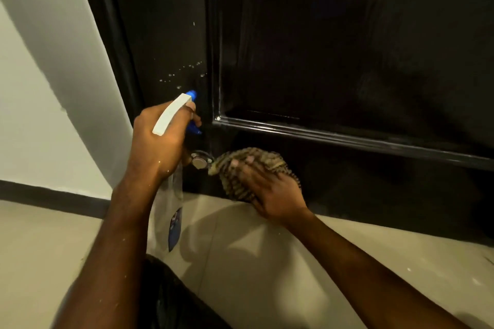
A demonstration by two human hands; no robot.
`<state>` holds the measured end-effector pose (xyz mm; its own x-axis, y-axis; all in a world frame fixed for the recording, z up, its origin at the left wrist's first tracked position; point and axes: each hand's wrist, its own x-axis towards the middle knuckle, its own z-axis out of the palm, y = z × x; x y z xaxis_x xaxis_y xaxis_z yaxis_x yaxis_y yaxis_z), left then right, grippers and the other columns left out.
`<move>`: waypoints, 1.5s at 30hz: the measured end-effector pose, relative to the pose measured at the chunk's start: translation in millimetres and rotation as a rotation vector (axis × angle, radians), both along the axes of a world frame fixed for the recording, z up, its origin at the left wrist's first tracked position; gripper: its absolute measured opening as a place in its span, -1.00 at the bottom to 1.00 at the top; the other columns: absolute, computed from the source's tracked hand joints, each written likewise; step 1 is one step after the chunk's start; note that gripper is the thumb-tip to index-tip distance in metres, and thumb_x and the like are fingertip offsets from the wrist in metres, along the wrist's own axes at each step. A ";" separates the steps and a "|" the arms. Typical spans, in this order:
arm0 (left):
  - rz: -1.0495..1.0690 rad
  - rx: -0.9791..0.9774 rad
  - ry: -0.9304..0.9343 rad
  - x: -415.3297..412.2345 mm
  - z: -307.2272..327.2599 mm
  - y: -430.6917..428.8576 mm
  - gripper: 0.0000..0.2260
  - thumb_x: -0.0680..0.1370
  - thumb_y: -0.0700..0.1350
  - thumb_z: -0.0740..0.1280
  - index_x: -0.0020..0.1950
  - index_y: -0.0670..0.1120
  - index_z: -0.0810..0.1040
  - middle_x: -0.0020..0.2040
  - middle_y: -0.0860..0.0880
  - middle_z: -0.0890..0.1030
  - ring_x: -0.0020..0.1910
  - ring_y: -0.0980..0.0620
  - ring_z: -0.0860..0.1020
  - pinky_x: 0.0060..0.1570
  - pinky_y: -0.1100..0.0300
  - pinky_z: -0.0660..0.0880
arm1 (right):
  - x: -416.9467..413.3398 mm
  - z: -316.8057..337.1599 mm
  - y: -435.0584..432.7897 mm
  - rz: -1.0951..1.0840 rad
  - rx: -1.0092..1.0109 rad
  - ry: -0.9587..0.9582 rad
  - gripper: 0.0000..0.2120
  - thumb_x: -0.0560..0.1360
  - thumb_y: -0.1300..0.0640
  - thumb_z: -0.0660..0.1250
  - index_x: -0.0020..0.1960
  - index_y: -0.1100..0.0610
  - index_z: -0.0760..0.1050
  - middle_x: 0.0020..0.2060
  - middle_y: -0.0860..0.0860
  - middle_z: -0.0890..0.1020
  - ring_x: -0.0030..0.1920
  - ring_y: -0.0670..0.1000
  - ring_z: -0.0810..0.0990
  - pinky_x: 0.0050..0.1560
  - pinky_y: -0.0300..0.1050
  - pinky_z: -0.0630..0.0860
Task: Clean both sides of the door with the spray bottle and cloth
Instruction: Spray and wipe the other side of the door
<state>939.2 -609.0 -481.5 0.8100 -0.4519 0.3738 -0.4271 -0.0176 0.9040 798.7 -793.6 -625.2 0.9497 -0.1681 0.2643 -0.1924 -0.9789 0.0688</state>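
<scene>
A black panelled door fills the upper right of the head view, with droplets spattered on its left stile. My left hand grips the neck of a clear spray bottle with a white and blue head, its nozzle aimed at the stile and a finger on the trigger. My right hand presses a striped, bunched cloth with straight fingers against the door's bottom rail, just above the floor.
A round metal door stop sits low on the door between my hands. A white wall with a dark skirting strip stands at left. Beige floor tiles run below the door. Dark clothing shows at bottom centre.
</scene>
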 end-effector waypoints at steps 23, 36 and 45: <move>0.086 -0.028 -0.001 24.6 -4.5 13.9 -0.75 0.63 0.01 0.24 -0.03 -0.11 0.62 -0.20 0.00 0.62 -0.56 0.06 0.52 -0.55 0.32 0.46 | 19.3 -23.0 -1.9 0.104 -0.125 -0.019 -0.29 0.58 -0.10 0.06 0.65 -0.09 -0.14 0.57 -0.10 0.28 0.32 0.01 0.56 0.13 -0.07 0.57; 0.093 -0.092 -0.005 25.1 20.8 31.2 -0.70 0.63 -0.02 0.25 0.03 -0.22 0.64 -0.17 -0.12 0.67 -0.50 0.03 0.57 -0.54 0.27 0.47 | 28.3 80.4 -7.2 0.166 -0.327 -0.068 -0.37 0.56 -0.08 0.06 0.62 -0.05 0.14 0.62 -0.13 0.07 0.52 -0.10 0.31 0.39 -0.14 0.22; 0.087 -0.180 -0.083 28.6 45.7 62.9 -0.55 0.49 0.09 0.24 0.14 -0.24 0.60 -0.06 -0.11 0.67 -0.23 0.01 0.67 -0.34 0.41 0.54 | 41.7 100.8 2.8 0.121 -0.383 -0.030 -0.26 0.50 -0.14 0.29 0.61 0.01 0.18 0.62 -0.04 0.09 0.56 0.02 0.25 0.26 -0.07 0.51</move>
